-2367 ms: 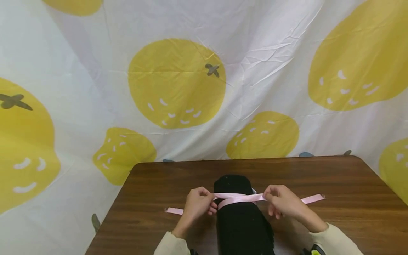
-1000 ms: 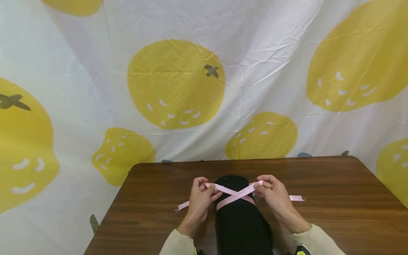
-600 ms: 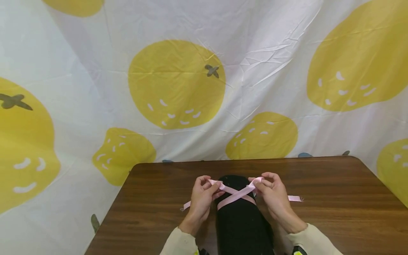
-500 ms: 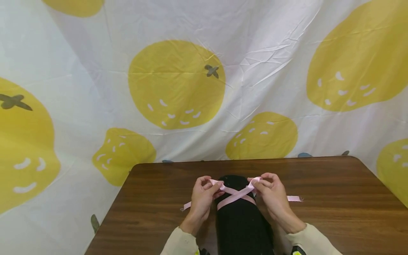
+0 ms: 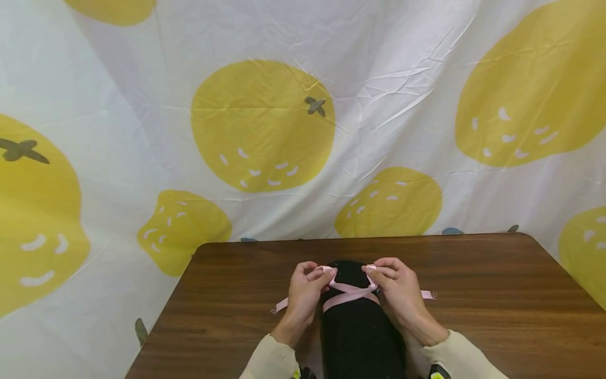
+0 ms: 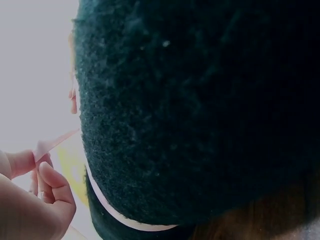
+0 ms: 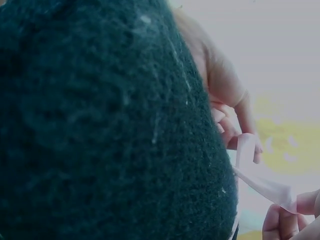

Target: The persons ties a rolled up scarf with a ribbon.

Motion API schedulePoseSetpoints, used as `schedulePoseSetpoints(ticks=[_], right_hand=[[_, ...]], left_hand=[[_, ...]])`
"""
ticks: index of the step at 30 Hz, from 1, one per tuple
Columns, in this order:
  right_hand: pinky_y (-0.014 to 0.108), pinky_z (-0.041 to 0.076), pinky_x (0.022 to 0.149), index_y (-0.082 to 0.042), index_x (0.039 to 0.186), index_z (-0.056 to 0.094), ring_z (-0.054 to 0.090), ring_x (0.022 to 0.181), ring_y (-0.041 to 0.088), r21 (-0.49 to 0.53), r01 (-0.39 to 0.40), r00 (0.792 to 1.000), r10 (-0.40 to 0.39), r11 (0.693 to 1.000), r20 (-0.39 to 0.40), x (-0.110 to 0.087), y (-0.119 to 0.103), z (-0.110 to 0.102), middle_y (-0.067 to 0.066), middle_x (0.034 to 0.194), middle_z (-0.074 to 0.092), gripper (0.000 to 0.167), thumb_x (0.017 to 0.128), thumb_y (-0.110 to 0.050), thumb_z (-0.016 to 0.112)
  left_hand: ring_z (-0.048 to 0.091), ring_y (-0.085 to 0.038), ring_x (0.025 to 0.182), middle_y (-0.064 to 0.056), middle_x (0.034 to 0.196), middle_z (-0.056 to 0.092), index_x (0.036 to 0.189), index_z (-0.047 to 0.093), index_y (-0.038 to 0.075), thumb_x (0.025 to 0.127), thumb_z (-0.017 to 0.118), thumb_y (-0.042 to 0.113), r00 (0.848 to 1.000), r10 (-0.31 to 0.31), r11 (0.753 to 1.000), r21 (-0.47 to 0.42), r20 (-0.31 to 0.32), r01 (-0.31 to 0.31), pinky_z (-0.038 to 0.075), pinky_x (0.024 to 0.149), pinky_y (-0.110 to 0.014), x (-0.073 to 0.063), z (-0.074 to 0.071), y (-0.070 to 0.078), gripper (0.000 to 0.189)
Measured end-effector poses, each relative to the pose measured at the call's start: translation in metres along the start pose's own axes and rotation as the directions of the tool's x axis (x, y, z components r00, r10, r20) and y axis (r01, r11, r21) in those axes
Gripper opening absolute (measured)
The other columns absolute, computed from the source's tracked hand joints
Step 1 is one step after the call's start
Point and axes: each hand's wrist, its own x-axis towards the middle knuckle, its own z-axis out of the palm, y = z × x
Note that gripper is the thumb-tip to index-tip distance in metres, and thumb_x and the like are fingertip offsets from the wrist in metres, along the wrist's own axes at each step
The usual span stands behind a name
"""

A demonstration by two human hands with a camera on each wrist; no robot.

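Note:
A long black fuzzy bundle lies lengthwise on the table, its rounded end away from me. Pink ribbon goes round it near that end and crosses itself on top. Left of the crossing, my left hand pinches one ribbon length between thumb and fingers. My right hand pinches the other length on the right side. Loose ribbon tails stick out beyond both hands. The left wrist view shows the dark knit close up, with ribbon running round its side. In the right wrist view, ribbon stretches to the pinching right fingers.
The brown wood-grain table has rounded far corners. Behind it hangs a white cloth printed with yellow fruit. Pale sleeves cover both forearms, and a dark strapped device shows at the right wrist.
Both hands have come inward, closer together over the far end of the bundle. The ribbon, earlier pulled sideways, now rises from the crossing in short bends to the fingers.

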Motion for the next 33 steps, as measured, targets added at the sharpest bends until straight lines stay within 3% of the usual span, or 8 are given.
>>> schedulePoseSetpoints(ticks=[10,16,19,25,33], right_hand=[[0.019,0.051,0.068,0.007,0.111,0.064,0.065,0.078,0.007,-0.054,0.069,0.995,-0.064,0.996,0.079,0.0,-0.003,0.003,0.002,0.093,0.076,0.025,0.093,-0.01,0.069],[0.02,0.047,0.061,0.006,0.112,0.064,0.058,0.066,0.008,-0.047,0.048,0.991,-0.042,0.998,0.124,0.0,-0.003,0.005,-0.003,0.086,0.075,0.024,0.094,-0.01,0.067],[0.019,0.046,0.061,0.006,0.113,0.064,0.06,0.073,0.007,-0.051,0.038,0.988,-0.03,0.998,0.154,0.0,-0.002,0.005,-0.004,0.086,0.075,0.024,0.095,-0.01,0.066],[0.021,0.054,0.079,0.007,0.114,0.062,0.066,0.094,0.009,-0.051,0.03,0.972,-0.017,0.998,0.234,0.0,-0.002,0.006,0.001,0.092,0.075,0.025,0.095,-0.008,0.065],[0.024,0.055,0.083,0.009,0.114,0.06,0.069,0.098,0.01,-0.064,0.059,0.946,-0.035,0.996,0.321,-0.001,-0.004,0.006,0.014,0.103,0.074,0.027,0.095,-0.008,0.065]], left_hand=[[0.067,-0.011,0.078,-0.013,0.097,0.075,0.114,0.054,0.003,0.086,0.077,0.01,0.995,0.06,0.995,0.074,0.077,-0.066,0.051,0.073,-0.025,0.002,0.005,0.001,0.037],[0.069,-0.015,0.082,-0.012,0.095,0.075,0.115,0.059,0.004,0.086,0.076,0.01,0.992,0.085,0.992,0.091,0.09,-0.093,0.053,0.071,-0.022,0.001,0.008,0.002,0.034],[0.07,-0.019,0.085,-0.01,0.095,0.076,0.116,0.062,0.006,0.086,0.077,0.012,0.992,0.081,0.989,0.114,0.097,-0.092,0.054,0.072,-0.023,0.001,0.009,0.003,0.034],[0.067,-0.015,0.077,-0.011,0.096,0.076,0.123,0.063,0.009,0.087,0.077,0.013,0.987,0.089,0.985,0.133,0.13,-0.107,0.054,0.07,-0.024,0.0,0.01,0.005,0.039],[0.07,-0.013,0.085,-0.015,0.098,0.075,0.126,0.062,0.007,0.087,0.075,0.007,0.977,0.127,0.982,0.117,0.171,-0.148,0.055,0.071,-0.022,-0.001,0.011,0.007,0.041]])
